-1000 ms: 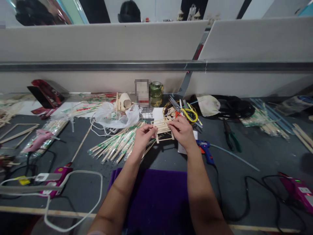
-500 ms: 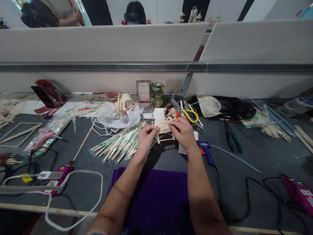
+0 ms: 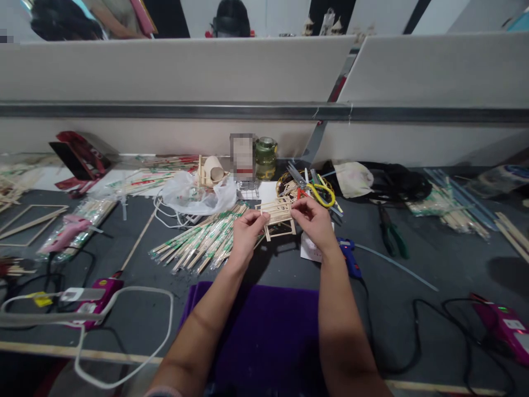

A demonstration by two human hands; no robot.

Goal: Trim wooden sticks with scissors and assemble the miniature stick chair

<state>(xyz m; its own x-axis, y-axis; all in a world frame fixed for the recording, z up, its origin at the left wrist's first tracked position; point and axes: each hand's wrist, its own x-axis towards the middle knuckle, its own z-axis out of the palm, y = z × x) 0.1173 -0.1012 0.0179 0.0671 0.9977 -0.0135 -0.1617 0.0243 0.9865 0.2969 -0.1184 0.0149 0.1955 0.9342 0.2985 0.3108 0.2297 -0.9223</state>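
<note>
A small frame model made of thin wooden sticks (image 3: 280, 227), with legs and a slatted top, is held up above the table between both hands. My left hand (image 3: 247, 230) pinches its left end between thumb and fingertips. At the right end, the closed fingers of my right hand (image 3: 313, 220) grip the edge of the same model. Just left of it lie wrapped wooden chopsticks (image 3: 202, 240), fanned out on the table. Beside my right wrist is a blue glue gun (image 3: 350, 258), partly hidden, with a clear glue stick (image 3: 397, 266) behind it.
Yellow-handled scissors (image 3: 321, 194) rest on a basket behind the hands. A green jar (image 3: 265, 160) stands near the partition. Pliers (image 3: 392, 234) lie right, a pink glue gun (image 3: 72, 232) left. Cables and a magenta power strip (image 3: 99, 300) occupy the front left. Purple cloth (image 3: 264, 336) is below my arms.
My right hand has shifted slightly right along the model, towards its outer edge. My left hand stays at the left end, and the model is nearly still.
</note>
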